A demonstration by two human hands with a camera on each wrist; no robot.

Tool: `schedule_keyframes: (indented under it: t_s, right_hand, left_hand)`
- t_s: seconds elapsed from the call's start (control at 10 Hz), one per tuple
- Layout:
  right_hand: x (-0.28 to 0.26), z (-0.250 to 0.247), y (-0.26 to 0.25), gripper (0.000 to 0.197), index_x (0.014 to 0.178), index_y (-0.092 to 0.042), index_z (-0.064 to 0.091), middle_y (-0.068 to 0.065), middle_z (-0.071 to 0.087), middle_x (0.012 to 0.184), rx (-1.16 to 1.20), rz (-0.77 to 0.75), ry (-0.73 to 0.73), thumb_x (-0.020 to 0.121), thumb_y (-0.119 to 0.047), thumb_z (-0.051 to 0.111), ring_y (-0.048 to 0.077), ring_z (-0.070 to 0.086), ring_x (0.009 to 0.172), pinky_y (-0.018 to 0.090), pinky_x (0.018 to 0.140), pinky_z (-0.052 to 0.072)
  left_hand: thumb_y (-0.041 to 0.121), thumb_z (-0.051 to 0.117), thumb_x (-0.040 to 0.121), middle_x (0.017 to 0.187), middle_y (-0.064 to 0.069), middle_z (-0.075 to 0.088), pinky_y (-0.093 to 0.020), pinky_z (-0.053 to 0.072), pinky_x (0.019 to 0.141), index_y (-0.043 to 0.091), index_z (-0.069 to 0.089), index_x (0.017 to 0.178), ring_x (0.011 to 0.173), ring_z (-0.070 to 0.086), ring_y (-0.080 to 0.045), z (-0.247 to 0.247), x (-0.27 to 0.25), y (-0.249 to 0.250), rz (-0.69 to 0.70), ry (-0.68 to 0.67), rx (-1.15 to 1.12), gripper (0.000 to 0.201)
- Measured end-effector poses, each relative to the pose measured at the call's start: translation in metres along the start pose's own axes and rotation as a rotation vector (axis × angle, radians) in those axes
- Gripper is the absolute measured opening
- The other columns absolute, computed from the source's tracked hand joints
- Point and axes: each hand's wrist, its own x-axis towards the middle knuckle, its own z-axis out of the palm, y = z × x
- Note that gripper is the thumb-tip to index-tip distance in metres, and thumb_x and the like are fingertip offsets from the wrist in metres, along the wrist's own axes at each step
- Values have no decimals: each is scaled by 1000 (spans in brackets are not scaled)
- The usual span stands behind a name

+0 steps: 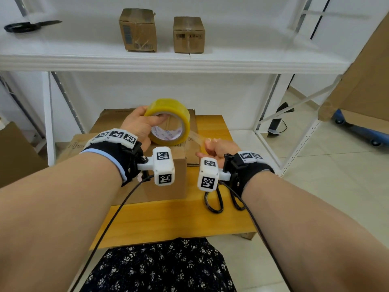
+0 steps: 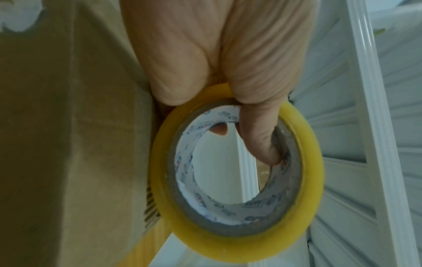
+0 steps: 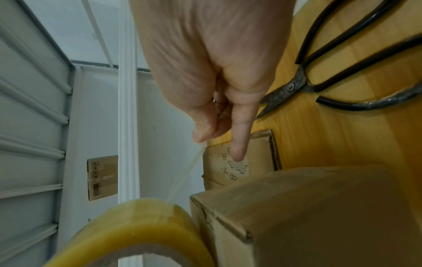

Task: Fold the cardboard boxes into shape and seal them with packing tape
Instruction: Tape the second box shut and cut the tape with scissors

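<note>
My left hand (image 1: 139, 125) grips a yellow roll of packing tape (image 1: 170, 121), thumb hooked inside its core (image 2: 262, 142), above a folded cardboard box (image 1: 168, 180) on the small wooden table (image 1: 168, 220). My right hand (image 1: 214, 147) pinches the free end of the tape strip (image 1: 196, 138) between thumb and fingers, pulled out to the right of the roll. The thin strip (image 3: 182, 177) runs from my fingertips (image 3: 200, 137) down to the roll (image 3: 137, 225). Flat cardboard (image 1: 117, 119) lies under and behind the box.
Black scissors (image 1: 219, 201) lie on the table right of the box, under my right wrist (image 3: 319, 81). Two taped boxes (image 1: 139, 30) (image 1: 188, 34) and a second pair of scissors (image 1: 27, 26) sit on the white shelf above. Shelf posts flank the table.
</note>
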Motion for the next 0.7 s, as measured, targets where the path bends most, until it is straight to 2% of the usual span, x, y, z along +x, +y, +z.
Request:
schedule_keyframes:
  t_s: [0.1, 0.2, 0.3, 0.4, 0.5, 0.6, 0.7]
  right_hand:
    - [-3, 8, 1, 37, 127, -9, 50, 15, 56, 133, 22, 17, -9, 92, -6, 63, 30, 66, 98, 42, 84, 60]
    - [0, 17, 6, 23, 112, -13, 51, 11, 59, 121, 31, 37, -33, 93, -5, 62, 26, 66, 93, 38, 82, 60]
    - [5, 21, 12, 21, 104, -12, 54, 9, 57, 128, 6, 73, -59, 88, -11, 68, 26, 64, 105, 42, 90, 58]
    - [28, 14, 24, 23, 97, -19, 59, 12, 57, 135, -68, 109, -48, 80, -18, 75, 28, 63, 114, 43, 93, 57]
    - [-1, 33, 10, 25, 84, -16, 56, 10, 70, 105, -499, 96, 42, 90, -39, 66, 22, 68, 88, 37, 73, 58]
    - [-14, 39, 2, 51, 74, -12, 48, 7, 61, 78, -1003, 73, 138, 100, -54, 37, 18, 54, 65, 28, 53, 38]
    - [-13, 36, 2, 52, 94, -8, 57, 11, 64, 97, -1126, 40, 82, 103, -53, 33, 21, 61, 80, 27, 64, 45]
  left_hand:
    - [12, 80, 65, 106, -19, 70, -65, 47, 95, 12, 64, 101, 105, 66, -39, -4, 0, 0, -9, -37, -62, 39]
    - [14, 79, 61, 115, -23, 67, -64, 47, 94, 4, 61, 121, 111, 63, -42, -9, -1, 0, -23, -53, -111, 63]
    - [15, 79, 62, 122, -22, 66, -63, 48, 94, 3, 58, 129, 111, 64, -40, -10, -1, -2, -17, -51, -105, 71]
    - [15, 79, 62, 116, -20, 68, -61, 50, 92, 4, 59, 125, 109, 64, -40, -9, 0, -3, -15, -61, -94, 67]
    - [15, 77, 64, 100, -14, 70, -56, 52, 90, 9, 63, 110, 105, 65, -37, -9, 0, -2, -24, -79, -77, 48]
    - [14, 74, 68, 120, -19, 67, -55, 51, 93, 5, 62, 123, 112, 64, -37, -8, -1, -2, -39, -91, -87, 57]
    - [11, 76, 68, 129, -22, 61, -60, 50, 93, 2, 52, 134, 116, 61, -40, -10, 1, -2, -12, -101, -117, 71]
